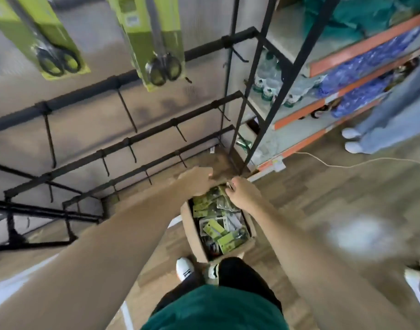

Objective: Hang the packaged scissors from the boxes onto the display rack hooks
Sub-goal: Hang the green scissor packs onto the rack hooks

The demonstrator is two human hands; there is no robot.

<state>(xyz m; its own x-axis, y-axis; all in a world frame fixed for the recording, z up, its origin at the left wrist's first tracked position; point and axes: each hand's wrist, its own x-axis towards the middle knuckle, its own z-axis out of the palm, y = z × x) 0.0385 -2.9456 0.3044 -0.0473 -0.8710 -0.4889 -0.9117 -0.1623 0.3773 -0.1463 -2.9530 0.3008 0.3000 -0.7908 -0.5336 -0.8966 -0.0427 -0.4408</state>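
Observation:
A cardboard box (192, 231) stands on the floor by my feet, full of green packaged scissors (224, 239). Both hands reach to its far end. My left hand (196, 183) curls its fingers over the box's far flap. My right hand (242, 195) pinches the top of a scissors package at the far end of the pile. The black display rack (123, 144) rises on the left with several bare hooks (49, 141). Two green scissors packages (156, 44) hang from its upper hooks.
A black frame upright (261, 96) stands just behind the box. To the right are orange-edged shelves (335, 91) with bottles and blue packs. Another person's legs and white shoes (351, 139) stand there; a white cable (347, 166) crosses the wooden floor. A further shoe (418, 289) shows at lower right.

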